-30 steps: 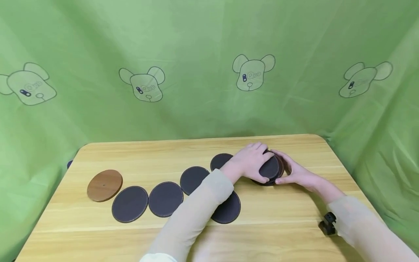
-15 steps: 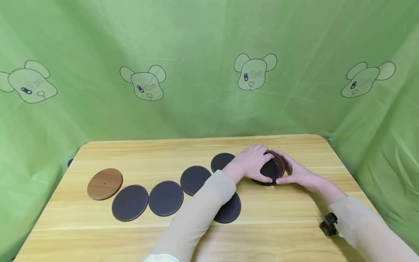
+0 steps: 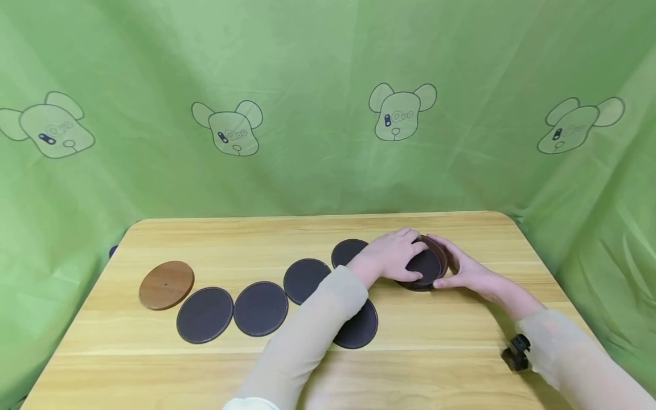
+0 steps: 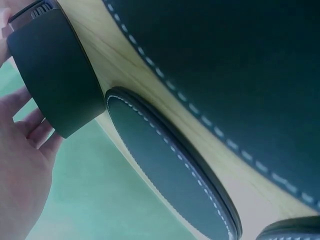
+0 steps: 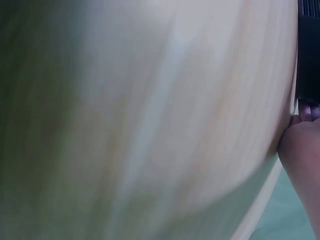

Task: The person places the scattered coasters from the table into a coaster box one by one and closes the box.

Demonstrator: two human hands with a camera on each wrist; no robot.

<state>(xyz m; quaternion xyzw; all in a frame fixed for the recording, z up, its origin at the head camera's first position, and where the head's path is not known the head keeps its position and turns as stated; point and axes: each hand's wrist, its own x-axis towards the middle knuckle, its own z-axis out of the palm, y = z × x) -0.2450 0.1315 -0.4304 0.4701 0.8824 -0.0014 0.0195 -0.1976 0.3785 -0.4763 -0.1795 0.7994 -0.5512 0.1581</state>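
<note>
At the table's back right, a dark round coaster holder [image 3: 441, 254] contains a stack of coasters, with the dark top one [image 3: 425, 266] visible. My left hand [image 3: 392, 256] reaches over it, thumb at the near edge and fingers at the far edge of the top coaster. From the right, my right hand [image 3: 463, 270] grips the holder's wall between thumb and fingers. The left wrist view shows the curved holder wall [image 4: 55, 75] and my left hand [image 4: 25, 165] beside it. Only part of my right hand [image 5: 305, 150] appears in the right wrist view.
Several flat dark coasters with stitched rims lie left of the holder, among them one coaster [image 3: 261, 308] mid-table. A brown wooden-looking disc [image 3: 166, 285] lies at the left. My left sleeve [image 3: 307, 336] covers part of another coaster [image 3: 357, 326]. Green curtain [image 3: 307, 182] surrounds the table.
The top coaster's angle in the holder shifts slightly under my left hand, and more of the holder's brown inner wall shows. Both hands stay nearly in place.
</note>
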